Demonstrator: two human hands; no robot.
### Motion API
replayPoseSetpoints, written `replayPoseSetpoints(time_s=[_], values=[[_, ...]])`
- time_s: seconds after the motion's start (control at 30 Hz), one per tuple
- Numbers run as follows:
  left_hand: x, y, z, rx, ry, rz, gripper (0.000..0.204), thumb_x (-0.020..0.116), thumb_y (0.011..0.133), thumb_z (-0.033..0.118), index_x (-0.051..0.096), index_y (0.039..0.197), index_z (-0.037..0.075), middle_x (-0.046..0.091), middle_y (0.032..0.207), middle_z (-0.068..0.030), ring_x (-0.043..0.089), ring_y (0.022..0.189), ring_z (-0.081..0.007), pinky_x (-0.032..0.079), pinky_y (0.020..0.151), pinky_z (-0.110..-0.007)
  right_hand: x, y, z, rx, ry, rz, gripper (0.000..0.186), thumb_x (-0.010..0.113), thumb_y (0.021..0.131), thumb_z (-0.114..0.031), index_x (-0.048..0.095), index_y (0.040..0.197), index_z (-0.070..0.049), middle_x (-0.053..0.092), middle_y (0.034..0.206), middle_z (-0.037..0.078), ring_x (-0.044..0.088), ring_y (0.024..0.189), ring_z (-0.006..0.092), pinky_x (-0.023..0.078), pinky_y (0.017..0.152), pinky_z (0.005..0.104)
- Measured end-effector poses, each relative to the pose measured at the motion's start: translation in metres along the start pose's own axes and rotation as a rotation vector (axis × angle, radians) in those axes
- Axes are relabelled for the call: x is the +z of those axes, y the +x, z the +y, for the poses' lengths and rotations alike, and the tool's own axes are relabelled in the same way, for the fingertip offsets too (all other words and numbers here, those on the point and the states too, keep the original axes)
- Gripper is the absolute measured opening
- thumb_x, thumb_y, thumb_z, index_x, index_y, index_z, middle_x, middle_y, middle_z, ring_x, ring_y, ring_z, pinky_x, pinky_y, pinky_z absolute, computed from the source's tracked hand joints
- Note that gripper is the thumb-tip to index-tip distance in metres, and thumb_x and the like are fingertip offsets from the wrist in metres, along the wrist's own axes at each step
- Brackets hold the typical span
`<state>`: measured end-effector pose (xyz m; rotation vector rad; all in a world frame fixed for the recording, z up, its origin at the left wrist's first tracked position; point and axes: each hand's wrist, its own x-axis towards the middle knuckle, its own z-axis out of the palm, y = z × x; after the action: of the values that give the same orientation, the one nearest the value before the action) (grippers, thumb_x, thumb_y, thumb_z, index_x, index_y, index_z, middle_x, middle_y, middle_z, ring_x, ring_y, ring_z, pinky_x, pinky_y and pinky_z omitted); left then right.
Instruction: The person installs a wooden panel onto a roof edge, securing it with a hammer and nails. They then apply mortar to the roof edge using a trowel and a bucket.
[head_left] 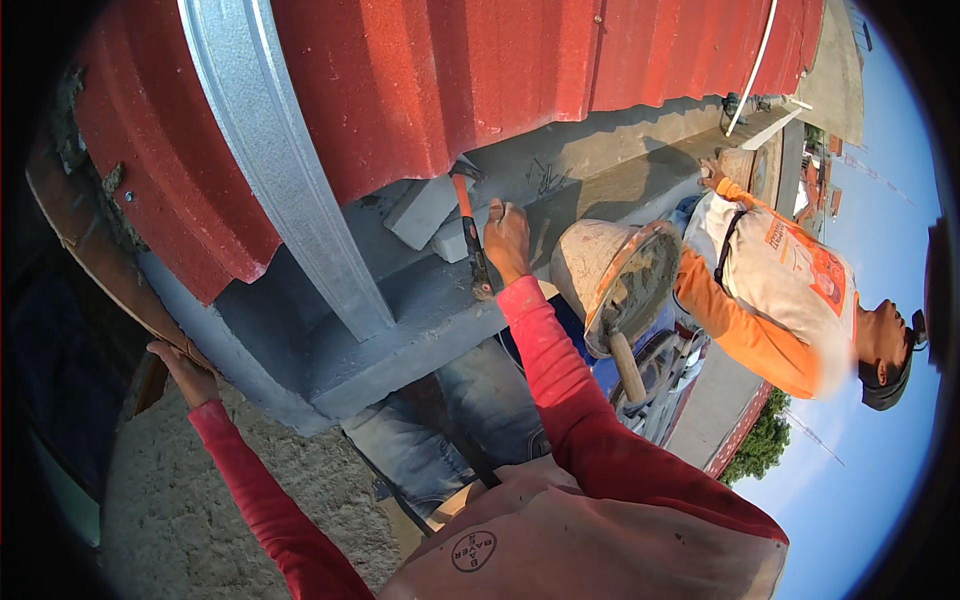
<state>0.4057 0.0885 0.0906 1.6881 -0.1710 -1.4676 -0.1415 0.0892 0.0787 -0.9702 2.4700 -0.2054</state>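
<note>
My right hand (507, 240) is closed, its fingers curled, just right of a hammer (466, 212) with an orange and black handle. The hammer lies across the grey concrete ledge (420, 325), its head by the red roof sheet (390, 90). Whatever is in the curled fingers, if anything, is hidden. Two pale blocks (420, 212) lie under the sheet's edge beside the hammer, and loose nails (545, 177) are scattered farther along. At the far left, my left hand (185, 372) grips the edge of a curved-looking brown board (105, 255); its fingertips are partly hidden.
A galvanized metal channel (285, 160) slants from the roof sheet to the ledge. On the right, a mortar-crusted bucket (600, 262) holds mortar and a wooden-handled tool (626, 366). A co-worker (780, 260) in an orange-sleeved shirt stands beyond it. Rough wall (240, 500) lies below left.
</note>
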Motion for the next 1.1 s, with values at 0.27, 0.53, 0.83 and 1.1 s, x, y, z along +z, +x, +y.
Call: replayPoseSetpoints(time_s=[0.27,0.53,0.83,1.1], values=[[0.012,0.006,0.011,0.075,-0.068,0.138,0.092,0.043,0.094,0.079,0.04,0.153,0.009,0.051,0.146,-0.0066,0.052,0.131,-0.0228,0.042,0.111,-0.04,0.074,0.224,0.17,0.835,-0.046,0.78,0.027,0.077,0.079,-0.021,0.074,0.095,0.001,0.071,0.111,0.023,0.072,0.101,0.0386,0.06,0.087,0.0481],[0.025,-0.009,0.024,0.079,-0.122,0.281,0.091,0.048,0.093,0.077,0.039,0.154,0.009,0.051,0.146,-0.0063,0.051,0.133,-0.0238,0.041,0.112,-0.04,0.063,0.203,0.18,0.563,-0.405,0.46,0.012,0.069,0.087,-0.014,0.078,0.093,-0.007,0.075,0.098,0.022,0.074,0.093,0.0399,0.061,0.08,0.05],[0.019,-0.003,0.011,0.133,-0.088,0.246,0.086,0.044,0.097,0.073,0.035,0.157,0.011,0.047,0.153,-0.0074,0.05,0.136,-0.025,0.041,0.113,-0.041,0.04,0.187,0.149,0.584,-0.102,0.543,0.012,0.076,0.084,-0.02,0.079,0.091,-0.011,0.076,0.095,0.019,0.076,0.082,0.0339,0.061,0.075,0.0446],[0.022,0.003,0.007,0.207,-0.101,0.278,0.075,0.04,0.104,0.064,0.035,0.157,0.011,0.046,0.153,-0.0096,0.048,0.138,-0.0267,0.04,0.114,-0.041,0.057,0.213,0.213,0.499,0.707,0.573,0.013,0.078,0.081,-0.021,0.081,0.093,-0.017,0.076,0.092,0.014,0.074,0.075,0.0295,0.06,0.075,0.0432]])
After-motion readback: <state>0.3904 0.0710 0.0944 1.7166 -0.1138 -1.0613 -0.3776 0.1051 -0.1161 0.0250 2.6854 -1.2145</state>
